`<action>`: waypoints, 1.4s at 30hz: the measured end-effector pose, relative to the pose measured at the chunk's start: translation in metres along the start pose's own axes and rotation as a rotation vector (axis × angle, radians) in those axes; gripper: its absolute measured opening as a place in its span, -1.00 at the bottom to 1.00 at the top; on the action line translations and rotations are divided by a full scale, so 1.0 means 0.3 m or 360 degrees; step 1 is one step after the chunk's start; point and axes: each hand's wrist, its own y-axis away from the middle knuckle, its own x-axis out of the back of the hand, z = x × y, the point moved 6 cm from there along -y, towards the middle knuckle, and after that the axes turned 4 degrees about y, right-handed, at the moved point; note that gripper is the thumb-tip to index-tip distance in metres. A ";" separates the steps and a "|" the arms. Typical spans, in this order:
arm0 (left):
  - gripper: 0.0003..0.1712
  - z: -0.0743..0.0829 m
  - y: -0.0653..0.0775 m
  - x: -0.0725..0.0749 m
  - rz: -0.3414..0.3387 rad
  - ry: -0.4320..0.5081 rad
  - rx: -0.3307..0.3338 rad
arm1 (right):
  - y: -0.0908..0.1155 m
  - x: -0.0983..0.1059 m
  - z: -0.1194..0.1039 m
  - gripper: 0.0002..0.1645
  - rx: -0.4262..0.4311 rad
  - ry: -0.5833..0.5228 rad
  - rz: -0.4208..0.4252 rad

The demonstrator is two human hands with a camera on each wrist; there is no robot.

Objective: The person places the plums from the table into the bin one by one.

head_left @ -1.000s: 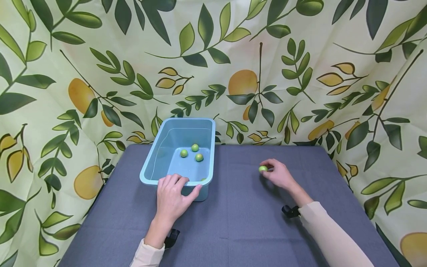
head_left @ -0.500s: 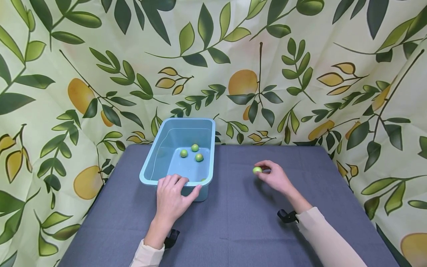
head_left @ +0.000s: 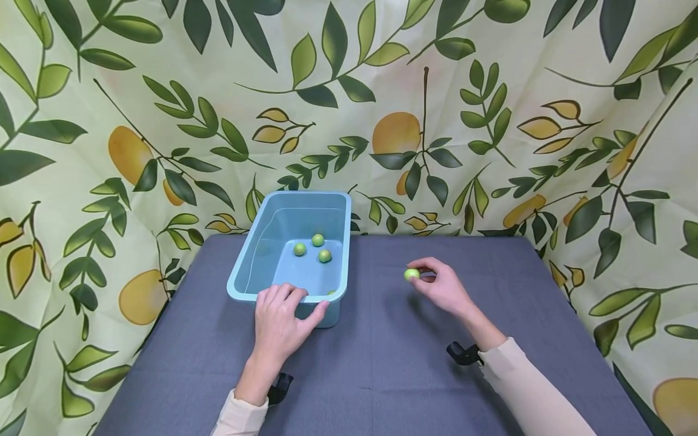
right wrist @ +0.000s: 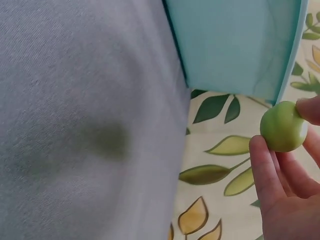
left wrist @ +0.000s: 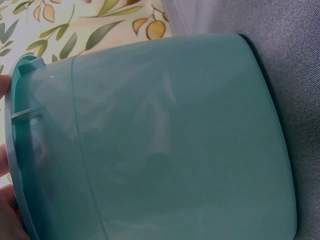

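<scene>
A light blue plastic tub stands on the table, left of the middle. My left hand grips its near rim, fingers hooked over the edge and thumb spread along it. Inside the tub several small round green fruits lie on the bottom, one mostly hidden behind the near rim. To the right of the tub, my right hand pinches another small green fruit between thumb and fingers. The shadow on the cloth lies apart from this hand, so the fruit is held above the table.
A dark grey-blue cloth covers the table. Behind it and on both sides hangs a pale curtain printed with leaves and fruit, close to the tub's far end. Black straps sit at both wrists.
My right hand has moved left toward the tub, carrying the small green fruit with it. The left hand and the tub stay where they were.
</scene>
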 end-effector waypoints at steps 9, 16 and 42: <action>-0.39 0.003 -0.001 0.002 0.0022 -0.0005 -0.0012 | -0.019 -0.017 -0.085 -0.70 0.0079 -0.0096 -0.0013; -0.38 0.003 0.001 -0.001 0.0002 -0.0001 0.0003 | -0.026 -0.029 -0.146 -0.67 0.0129 -0.0167 -0.0020; -0.49 -0.001 0.002 -0.002 0.0000 -0.0008 -0.0012 | -0.073 -0.065 -0.394 -0.69 0.0284 -0.0219 -0.0018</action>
